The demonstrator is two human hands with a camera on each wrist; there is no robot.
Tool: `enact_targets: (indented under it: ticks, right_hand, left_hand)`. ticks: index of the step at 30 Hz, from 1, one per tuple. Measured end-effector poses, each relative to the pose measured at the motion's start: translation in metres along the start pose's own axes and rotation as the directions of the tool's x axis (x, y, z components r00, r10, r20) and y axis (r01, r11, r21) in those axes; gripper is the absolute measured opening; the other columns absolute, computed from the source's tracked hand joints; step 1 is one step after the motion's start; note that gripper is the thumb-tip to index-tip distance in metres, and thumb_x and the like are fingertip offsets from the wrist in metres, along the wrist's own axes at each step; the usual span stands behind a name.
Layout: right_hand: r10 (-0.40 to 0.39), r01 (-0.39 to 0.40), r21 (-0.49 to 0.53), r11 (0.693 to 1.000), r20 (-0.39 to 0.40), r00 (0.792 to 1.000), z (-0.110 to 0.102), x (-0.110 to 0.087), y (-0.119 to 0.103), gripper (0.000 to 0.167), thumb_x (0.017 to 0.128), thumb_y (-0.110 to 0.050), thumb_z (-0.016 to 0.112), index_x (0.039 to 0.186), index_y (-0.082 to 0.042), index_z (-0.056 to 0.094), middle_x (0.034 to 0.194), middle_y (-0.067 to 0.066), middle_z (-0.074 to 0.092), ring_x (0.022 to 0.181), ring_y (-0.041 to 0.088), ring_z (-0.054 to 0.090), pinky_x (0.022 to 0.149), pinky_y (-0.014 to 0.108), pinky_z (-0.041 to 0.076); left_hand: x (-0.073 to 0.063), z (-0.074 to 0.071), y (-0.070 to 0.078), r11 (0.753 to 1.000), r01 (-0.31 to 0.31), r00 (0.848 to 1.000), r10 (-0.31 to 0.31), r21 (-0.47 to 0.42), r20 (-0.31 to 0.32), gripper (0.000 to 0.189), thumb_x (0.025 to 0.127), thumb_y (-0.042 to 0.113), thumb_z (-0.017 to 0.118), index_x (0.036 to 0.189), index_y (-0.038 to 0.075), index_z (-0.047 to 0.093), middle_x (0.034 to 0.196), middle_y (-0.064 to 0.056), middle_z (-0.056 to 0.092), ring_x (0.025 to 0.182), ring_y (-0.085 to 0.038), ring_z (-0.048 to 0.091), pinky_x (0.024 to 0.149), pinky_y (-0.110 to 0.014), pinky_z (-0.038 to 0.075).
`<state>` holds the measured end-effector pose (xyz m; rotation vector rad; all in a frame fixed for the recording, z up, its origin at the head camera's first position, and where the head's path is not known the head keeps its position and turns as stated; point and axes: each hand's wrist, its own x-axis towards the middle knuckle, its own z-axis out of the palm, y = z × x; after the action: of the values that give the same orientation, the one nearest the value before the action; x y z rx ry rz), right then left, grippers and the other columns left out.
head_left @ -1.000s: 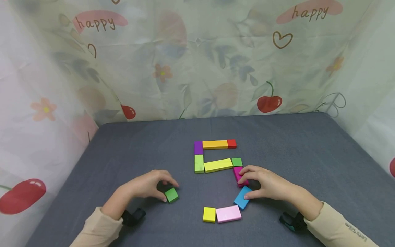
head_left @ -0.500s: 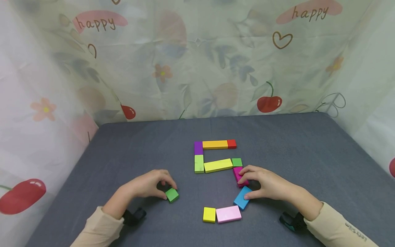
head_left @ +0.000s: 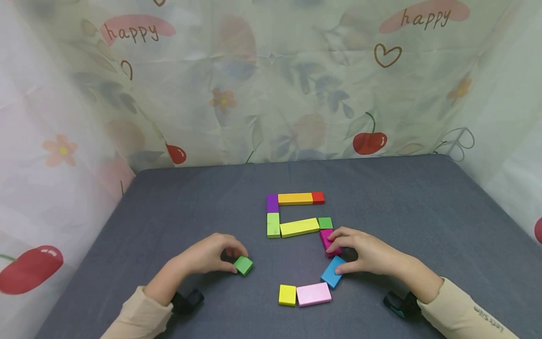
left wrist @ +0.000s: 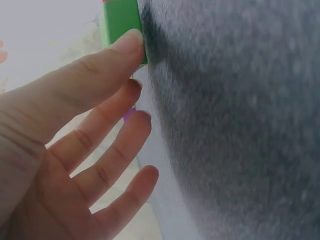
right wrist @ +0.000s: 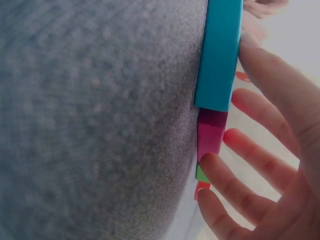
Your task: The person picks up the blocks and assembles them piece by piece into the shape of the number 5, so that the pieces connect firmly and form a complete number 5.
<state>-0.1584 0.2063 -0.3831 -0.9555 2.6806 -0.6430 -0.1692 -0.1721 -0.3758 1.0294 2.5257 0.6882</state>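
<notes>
Left of the row of blocks, my left hand (head_left: 211, 254) pinches a small green block (head_left: 243, 265) between thumb and fingers. In the left wrist view the thumb presses on that green block's side (left wrist: 122, 20). My right hand (head_left: 368, 252) lies over the right side of the row. Its fingertips rest on a magenta block (head_left: 325, 237) and its thumb touches a blue block (head_left: 331, 273). The right wrist view shows the thumb on the top of the blue block (right wrist: 219, 55), the other fingers loosely spread beside the magenta one.
A purple block (head_left: 272, 203), an orange one (head_left: 295, 199) and a red one (head_left: 318, 197) lie at the back. Lime (head_left: 273, 225), long yellow (head_left: 299, 228) and green (head_left: 325, 222) blocks adjoin. Nearer lie pink (head_left: 314, 294) and yellow (head_left: 287, 295) blocks on the grey tabletop (head_left: 190, 197).
My left fingers have closed on the small green block, and hand and block have shifted a little to the right. The right hand and the other blocks have stayed put.
</notes>
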Motion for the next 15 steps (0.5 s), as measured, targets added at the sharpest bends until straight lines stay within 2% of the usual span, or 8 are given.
enact_targets:
  ticks: [7,15]
  right_hand:
    - [-0.007,0.007,-0.006,1.0,-0.005,1.0,0.001,0.0,0.001,0.035,0.076,-0.043,0.074,0.105,-0.027,0.066,0.12,-0.002,0.056,0.111,0.019,0.053,0.093,0.045,0.05]
    - [-0.008,0.008,-0.004,1.0,-0.004,1.0,0.001,0.0,0.001,0.036,0.076,-0.046,0.073,0.106,-0.027,0.066,0.121,-0.002,0.055,0.111,0.019,0.053,0.094,0.045,0.05]
  left_hand:
    - [0.003,0.005,0.007,0.999,0.021,1.0,-0.02,0.024,-0.02,0.028,0.075,0.018,0.078,0.102,0.017,0.07,0.088,0.008,0.066,0.079,-0.004,0.056,0.07,-0.021,0.049]
    - [0.006,0.01,0.017,0.999,0.031,0.999,-0.031,-0.022,-0.016,0.028,0.073,0.018,0.079,0.1,0.016,0.07,0.08,0.008,0.063,0.074,-0.002,0.055,0.067,-0.019,0.047]
